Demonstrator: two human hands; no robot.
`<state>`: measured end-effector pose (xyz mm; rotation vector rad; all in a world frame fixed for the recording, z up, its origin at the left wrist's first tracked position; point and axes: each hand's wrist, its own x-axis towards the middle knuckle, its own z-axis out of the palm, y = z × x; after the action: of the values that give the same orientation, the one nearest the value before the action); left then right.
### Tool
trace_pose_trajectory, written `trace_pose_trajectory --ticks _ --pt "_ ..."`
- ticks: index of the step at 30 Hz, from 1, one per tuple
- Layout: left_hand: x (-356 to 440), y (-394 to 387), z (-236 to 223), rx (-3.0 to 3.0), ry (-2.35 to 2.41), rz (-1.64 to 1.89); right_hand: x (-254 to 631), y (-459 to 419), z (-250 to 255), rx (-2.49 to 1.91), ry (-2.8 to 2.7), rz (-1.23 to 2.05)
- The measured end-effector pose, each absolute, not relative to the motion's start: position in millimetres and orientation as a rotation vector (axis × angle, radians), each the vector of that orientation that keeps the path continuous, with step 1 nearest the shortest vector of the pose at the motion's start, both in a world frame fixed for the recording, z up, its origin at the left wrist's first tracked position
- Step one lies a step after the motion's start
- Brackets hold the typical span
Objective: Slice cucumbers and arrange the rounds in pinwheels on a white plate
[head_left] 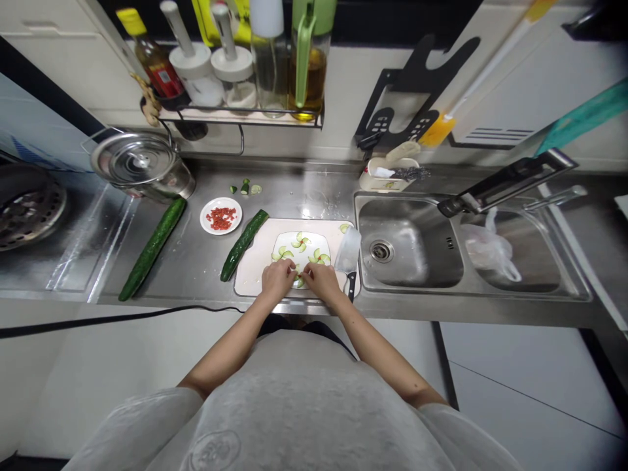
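A pale cutting board [255,261] lies on the steel counter in front of me. A white square plate [314,239] on it holds several cucumber slices [300,243] laid in pinwheel shapes. My left hand [277,277] and my right hand [321,279] meet at the plate's near edge. Both hands have their fingers pinched together on a cucumber slice [298,282]. A cleaver [348,254] rests on the board's right side, blade away from me. A cut cucumber [243,244] lies along the board's left edge.
A whole cucumber [153,248] lies further left. Near it sits a small dish of red bits [221,216], with cucumber ends [245,188] behind. A lidded pot [140,163] stands at back left, a bottle rack [240,114] above. The double sink [412,245] is on the right, a plastic bag [490,252] in it.
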<state>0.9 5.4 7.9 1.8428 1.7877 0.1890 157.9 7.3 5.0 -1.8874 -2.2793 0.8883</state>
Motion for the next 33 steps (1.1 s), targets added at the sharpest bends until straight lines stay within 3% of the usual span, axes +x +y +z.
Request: trace_pose_trajectory --ticks 21,33 --pt "4.1 5.8 -1.1 1.855 1.772 0.173 149.7 11.5 1.2 -1.881 -2.337 0.783" --pt "-24.0 10.7 11.9 1.693 1.863 0.456 189.8 18.8 10.5 -1.848 -1.833 0.788"
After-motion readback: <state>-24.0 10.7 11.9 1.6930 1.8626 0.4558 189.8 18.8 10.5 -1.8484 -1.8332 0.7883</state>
